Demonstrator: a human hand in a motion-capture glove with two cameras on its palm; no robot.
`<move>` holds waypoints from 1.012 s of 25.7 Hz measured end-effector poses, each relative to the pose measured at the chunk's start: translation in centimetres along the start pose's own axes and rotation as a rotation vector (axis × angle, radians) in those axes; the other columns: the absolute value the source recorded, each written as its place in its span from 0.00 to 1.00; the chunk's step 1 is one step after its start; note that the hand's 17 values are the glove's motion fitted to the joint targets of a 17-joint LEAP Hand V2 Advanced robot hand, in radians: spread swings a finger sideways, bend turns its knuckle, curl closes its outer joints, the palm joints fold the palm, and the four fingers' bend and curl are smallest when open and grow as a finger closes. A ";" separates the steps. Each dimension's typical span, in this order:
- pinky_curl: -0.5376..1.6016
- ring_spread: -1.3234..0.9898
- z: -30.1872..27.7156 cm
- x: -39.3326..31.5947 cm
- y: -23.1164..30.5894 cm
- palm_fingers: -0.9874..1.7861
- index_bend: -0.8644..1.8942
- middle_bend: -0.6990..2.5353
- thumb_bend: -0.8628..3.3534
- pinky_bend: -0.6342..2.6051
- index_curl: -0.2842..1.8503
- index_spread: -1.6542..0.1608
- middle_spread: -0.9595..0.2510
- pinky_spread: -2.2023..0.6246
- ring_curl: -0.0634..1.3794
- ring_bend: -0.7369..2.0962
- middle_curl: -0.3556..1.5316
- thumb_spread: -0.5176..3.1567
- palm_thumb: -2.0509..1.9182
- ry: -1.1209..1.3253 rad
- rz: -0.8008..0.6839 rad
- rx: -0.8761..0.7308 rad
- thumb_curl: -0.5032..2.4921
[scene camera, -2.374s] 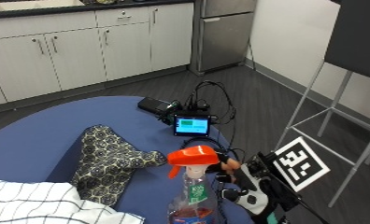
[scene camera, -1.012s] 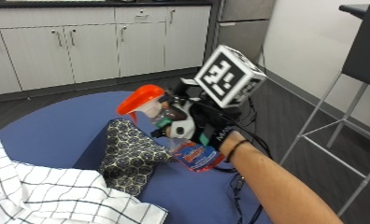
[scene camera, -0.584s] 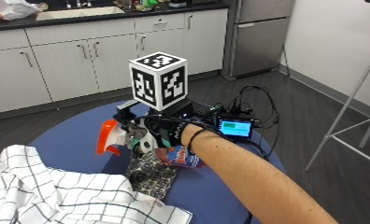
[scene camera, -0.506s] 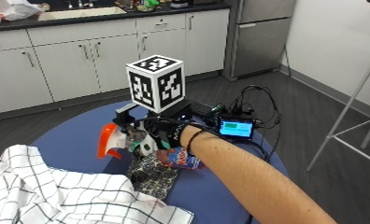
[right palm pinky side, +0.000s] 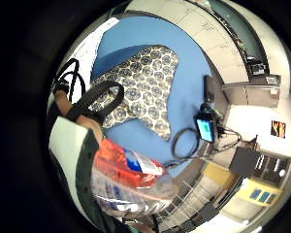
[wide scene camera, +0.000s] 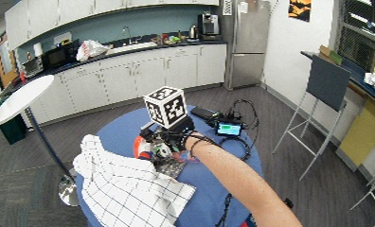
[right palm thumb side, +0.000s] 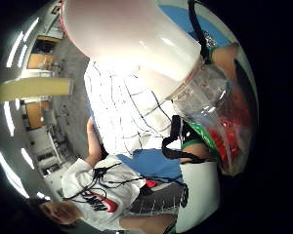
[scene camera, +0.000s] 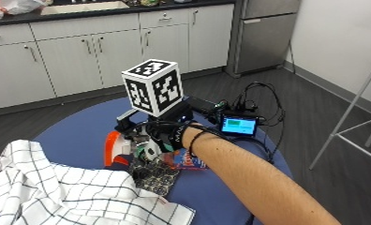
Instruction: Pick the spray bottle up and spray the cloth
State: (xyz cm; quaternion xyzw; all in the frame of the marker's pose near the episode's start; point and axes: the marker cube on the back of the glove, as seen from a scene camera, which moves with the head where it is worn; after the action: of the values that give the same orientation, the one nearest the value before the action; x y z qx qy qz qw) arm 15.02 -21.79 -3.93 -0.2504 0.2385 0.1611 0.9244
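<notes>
At centre frame the gloved right hand [scene camera: 166, 136] grips the spray bottle [scene camera: 124, 149], tilted so its orange nozzle aims toward the checked cloth [scene camera: 67, 192] lower left on the blue worktop [scene camera: 79, 136].

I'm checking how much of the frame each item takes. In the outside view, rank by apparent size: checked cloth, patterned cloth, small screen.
1. checked cloth, nearest the camera, which inflates it
2. patterned cloth, partly hidden
3. small screen
</notes>
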 end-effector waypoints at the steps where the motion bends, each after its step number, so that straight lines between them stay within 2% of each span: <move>1: 0.43 0.52 0.1 -0.1 0.0 0.80 0.34 0.36 0.20 0.40 0.23 0.75 0.72 0.70 0.34 0.49 0.43 0.35 0.75 0.003 -0.001 -0.002 0.35; 26: 0.44 0.52 1.1 -0.8 0.0 0.80 0.34 0.36 0.20 0.40 0.23 0.75 0.71 0.70 0.33 0.50 0.43 0.35 0.74 0.010 -0.027 -0.035 0.35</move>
State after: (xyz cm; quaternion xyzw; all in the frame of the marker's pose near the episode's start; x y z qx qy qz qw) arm 14.75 -21.30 -2.74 -0.2706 0.2370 0.1515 0.9207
